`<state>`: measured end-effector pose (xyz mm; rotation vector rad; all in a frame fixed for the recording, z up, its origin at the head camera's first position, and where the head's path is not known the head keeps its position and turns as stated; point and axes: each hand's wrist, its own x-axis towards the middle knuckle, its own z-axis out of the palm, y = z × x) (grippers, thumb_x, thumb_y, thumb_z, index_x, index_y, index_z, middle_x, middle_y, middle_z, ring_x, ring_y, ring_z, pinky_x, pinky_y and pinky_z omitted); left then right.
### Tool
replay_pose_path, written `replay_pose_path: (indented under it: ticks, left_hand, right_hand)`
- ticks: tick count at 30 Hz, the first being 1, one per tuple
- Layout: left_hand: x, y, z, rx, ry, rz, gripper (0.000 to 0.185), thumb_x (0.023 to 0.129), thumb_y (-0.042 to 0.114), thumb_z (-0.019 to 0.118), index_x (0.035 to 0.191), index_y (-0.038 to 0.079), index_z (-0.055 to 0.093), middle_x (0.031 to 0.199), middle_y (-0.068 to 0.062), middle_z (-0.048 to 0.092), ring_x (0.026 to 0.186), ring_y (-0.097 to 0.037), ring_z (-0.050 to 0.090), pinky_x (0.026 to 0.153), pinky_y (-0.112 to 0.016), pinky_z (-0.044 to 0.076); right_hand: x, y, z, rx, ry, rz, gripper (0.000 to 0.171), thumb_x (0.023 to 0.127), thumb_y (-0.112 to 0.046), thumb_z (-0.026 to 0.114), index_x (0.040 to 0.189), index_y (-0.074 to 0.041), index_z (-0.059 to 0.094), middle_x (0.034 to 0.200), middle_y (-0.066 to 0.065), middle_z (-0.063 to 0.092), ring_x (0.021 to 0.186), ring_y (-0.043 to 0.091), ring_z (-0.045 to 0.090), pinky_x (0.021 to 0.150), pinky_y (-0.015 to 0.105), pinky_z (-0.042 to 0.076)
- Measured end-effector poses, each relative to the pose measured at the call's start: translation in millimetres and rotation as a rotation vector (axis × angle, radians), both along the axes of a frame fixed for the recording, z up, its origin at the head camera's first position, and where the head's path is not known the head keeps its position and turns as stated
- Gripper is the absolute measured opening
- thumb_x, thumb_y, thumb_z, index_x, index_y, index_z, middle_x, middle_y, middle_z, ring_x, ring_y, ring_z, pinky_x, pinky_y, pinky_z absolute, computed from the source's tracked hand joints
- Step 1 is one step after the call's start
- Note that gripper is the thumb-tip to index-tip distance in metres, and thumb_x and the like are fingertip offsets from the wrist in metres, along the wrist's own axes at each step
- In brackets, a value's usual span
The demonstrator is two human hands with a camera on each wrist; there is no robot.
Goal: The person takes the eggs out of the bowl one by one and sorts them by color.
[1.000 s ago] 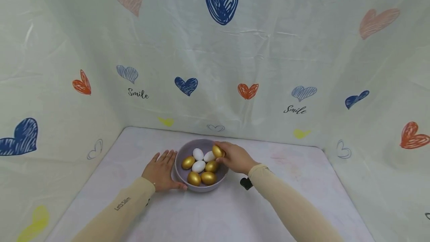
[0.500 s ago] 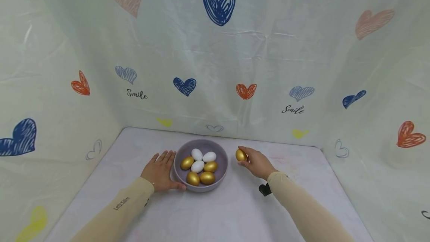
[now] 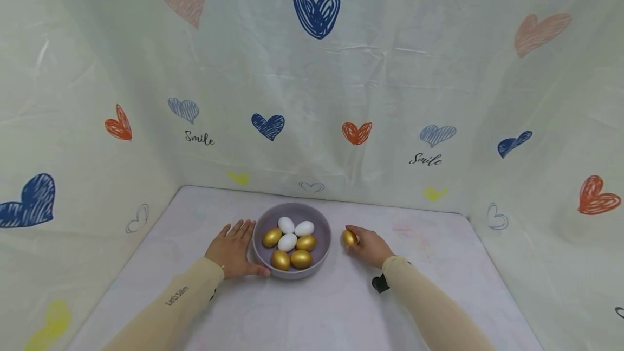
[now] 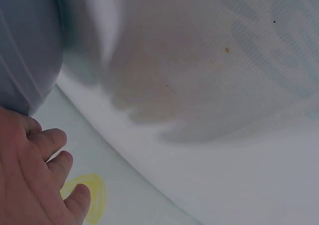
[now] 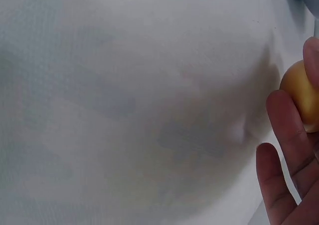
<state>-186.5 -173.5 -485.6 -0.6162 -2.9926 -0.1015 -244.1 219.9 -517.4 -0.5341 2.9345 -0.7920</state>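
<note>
A purple-grey bowl (image 3: 316,265) stands on the table, holding several gold eggs and three white eggs (image 3: 304,228). My left hand (image 3: 231,251) lies with fingers straight against the bowl's left side, its thumb along the near rim. To the right of the bowl, my right hand (image 3: 369,247) pinches a gold egg (image 3: 349,238) between thumb and fingers, low over the table. In the right wrist view the same gold egg (image 5: 300,90) shows between the fingertips. The left wrist view catches the bowl's outer wall (image 4: 27,40) above the fingers.
The pale table (image 3: 292,313) has its back edge just beyond the bowl. A white curtain (image 3: 390,85) printed with hearts hangs behind it and along both sides. A dark object (image 3: 380,283) shows under the right wrist.
My right hand has lifted a gold egg out of the bowl, carried it to the right and lowered it toward the table. The left hand has stayed at the bowl.
</note>
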Motion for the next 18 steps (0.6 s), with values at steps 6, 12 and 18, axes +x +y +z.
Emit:
replay_pose_path:
  ticks: [6,12,18]
  left_hand:
    - [1.7,1.4,5.8,-0.004,-0.012,0.001,0.134,0.064,0.094,0.053,0.146,-0.011,0.039,0.149,-0.027,0.042,0.14,-0.041,0.036,0.114,-0.057,0.026]
    - [1.5,1.6,6.2,-0.018,-0.022,0.01,0.133,0.065,0.092,0.055,0.147,-0.011,0.037,0.15,-0.026,0.041,0.141,-0.04,0.035,0.114,-0.057,0.026]
    - [2.0,2.1,7.9,-0.017,-0.029,0.011,0.133,0.065,0.091,0.056,0.147,-0.011,0.038,0.15,-0.027,0.041,0.141,-0.041,0.035,0.114,-0.057,0.027]
  right_hand:
    - [2.2,-2.8,-0.1,-0.013,-0.002,0.01,0.059,0.088,-0.021,0.078,0.14,-0.003,0.056,0.132,0.016,0.062,0.121,0.033,0.058,0.102,0.049,0.046]
    - [3.1,-2.8,1.2,-0.012,-0.015,-0.002,0.063,0.087,-0.023,0.079,0.142,-0.005,0.054,0.133,0.015,0.061,0.121,0.032,0.059,0.103,0.048,0.045]
    - [3.3,0.5,0.6,-0.019,-0.041,-0.007,0.071,0.086,-0.027,0.081,0.146,-0.006,0.049,0.135,0.012,0.06,0.12,0.031,0.059,0.103,0.049,0.045]
